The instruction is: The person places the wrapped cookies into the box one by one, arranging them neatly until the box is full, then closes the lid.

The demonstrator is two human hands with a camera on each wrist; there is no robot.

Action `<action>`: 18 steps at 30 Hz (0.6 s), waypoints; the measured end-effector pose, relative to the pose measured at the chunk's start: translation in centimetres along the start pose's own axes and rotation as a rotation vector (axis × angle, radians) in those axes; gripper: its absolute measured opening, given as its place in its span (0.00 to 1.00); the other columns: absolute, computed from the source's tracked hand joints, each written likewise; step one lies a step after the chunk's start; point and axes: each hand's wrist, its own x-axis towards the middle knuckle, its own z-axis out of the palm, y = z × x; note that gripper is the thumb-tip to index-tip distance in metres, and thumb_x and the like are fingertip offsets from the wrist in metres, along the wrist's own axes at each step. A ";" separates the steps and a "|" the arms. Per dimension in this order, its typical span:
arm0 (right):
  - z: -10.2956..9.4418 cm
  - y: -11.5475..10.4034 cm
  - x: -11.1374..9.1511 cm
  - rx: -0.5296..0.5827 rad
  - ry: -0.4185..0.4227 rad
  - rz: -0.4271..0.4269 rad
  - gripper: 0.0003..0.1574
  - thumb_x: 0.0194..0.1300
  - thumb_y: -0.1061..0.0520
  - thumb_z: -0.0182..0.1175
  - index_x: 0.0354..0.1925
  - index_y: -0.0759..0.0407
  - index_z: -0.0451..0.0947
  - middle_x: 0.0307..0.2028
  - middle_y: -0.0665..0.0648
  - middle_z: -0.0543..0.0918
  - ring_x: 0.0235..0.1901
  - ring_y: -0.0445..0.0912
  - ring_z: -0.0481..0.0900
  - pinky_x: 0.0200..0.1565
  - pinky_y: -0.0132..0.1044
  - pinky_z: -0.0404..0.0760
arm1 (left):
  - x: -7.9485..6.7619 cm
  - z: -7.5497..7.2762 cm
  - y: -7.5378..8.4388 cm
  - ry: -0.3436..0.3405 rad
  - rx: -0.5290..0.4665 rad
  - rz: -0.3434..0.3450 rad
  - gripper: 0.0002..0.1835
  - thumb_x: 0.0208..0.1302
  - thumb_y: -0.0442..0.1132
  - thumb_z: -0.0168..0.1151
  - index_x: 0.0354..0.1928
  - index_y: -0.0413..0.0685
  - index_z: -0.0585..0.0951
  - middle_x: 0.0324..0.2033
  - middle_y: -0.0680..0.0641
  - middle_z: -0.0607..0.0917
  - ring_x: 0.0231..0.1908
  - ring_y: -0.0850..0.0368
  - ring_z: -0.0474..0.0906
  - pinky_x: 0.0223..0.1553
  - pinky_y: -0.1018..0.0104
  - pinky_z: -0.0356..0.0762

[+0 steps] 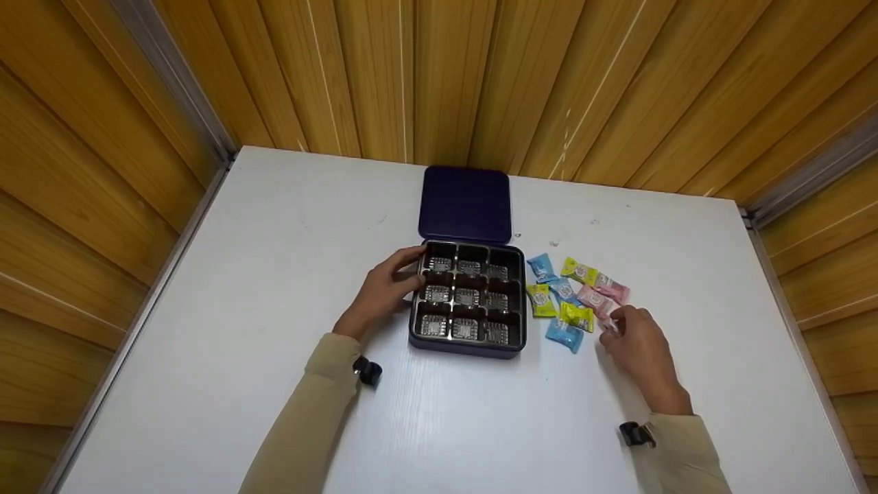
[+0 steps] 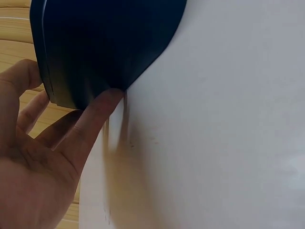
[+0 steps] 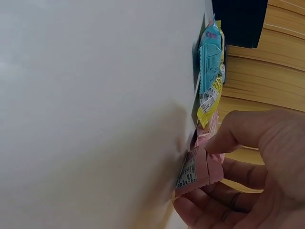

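A dark blue square tin (image 1: 468,351) stands on the white table, its black tray split into several compartments with none filled. My left hand (image 1: 381,291) holds the tin at its left side, thumb on the near wall and fingers around the back-left corner. In the left wrist view the thumb (image 2: 102,102) presses the dark wall. Right of the tin lies a loose group of wrapped candies: blue (image 1: 564,336), yellow-green (image 1: 542,300) and pink (image 1: 595,299). My right hand (image 1: 641,346) is at the group's near right edge, pinching a pink candy (image 3: 195,169) between thumb and fingers, close over the table.
Behind the tin lies its dark blue lid (image 1: 465,204), close to the back wall. Wood-look panels (image 1: 446,82) enclose the white table (image 1: 206,329) at the back and both sides. Dark bands with small black fittings (image 1: 369,371) sit at both wrists.
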 end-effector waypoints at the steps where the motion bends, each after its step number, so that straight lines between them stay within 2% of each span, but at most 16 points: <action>1: 0.0 0.0 0.0 -0.001 0.001 -0.002 0.23 0.70 0.64 0.64 0.58 0.77 0.74 0.46 0.70 0.77 0.44 0.60 0.76 0.50 0.54 0.81 | 0.0 0.0 0.0 0.000 -0.005 -0.001 0.31 0.74 0.37 0.65 0.77 0.57 0.74 0.74 0.43 0.73 0.67 0.40 0.77 0.46 0.48 0.89; 6: 0.0 0.3 0.0 -0.008 0.014 -0.014 0.23 0.71 0.67 0.63 0.59 0.79 0.74 0.48 0.74 0.78 0.46 0.64 0.78 0.56 0.61 0.82 | 0.1 0.0 -0.1 0.005 -0.014 -0.001 0.31 0.73 0.36 0.66 0.77 0.57 0.74 0.74 0.44 0.73 0.67 0.40 0.77 0.45 0.49 0.90; 10: -0.1 0.4 -0.2 0.002 0.024 -0.019 0.22 0.73 0.67 0.63 0.59 0.79 0.74 0.51 0.76 0.80 0.48 0.66 0.79 0.58 0.62 0.81 | 0.1 0.1 -0.2 0.012 -0.014 0.002 0.31 0.73 0.36 0.66 0.77 0.56 0.74 0.74 0.44 0.74 0.66 0.40 0.78 0.44 0.49 0.90; 18: -0.1 0.7 -0.3 0.017 0.091 -0.071 0.21 0.75 0.65 0.64 0.60 0.77 0.74 0.49 0.76 0.83 0.46 0.64 0.81 0.54 0.61 0.84 | 0.1 0.1 -0.1 0.018 -0.016 -0.002 0.31 0.73 0.35 0.66 0.77 0.54 0.75 0.74 0.42 0.74 0.66 0.38 0.78 0.43 0.47 0.90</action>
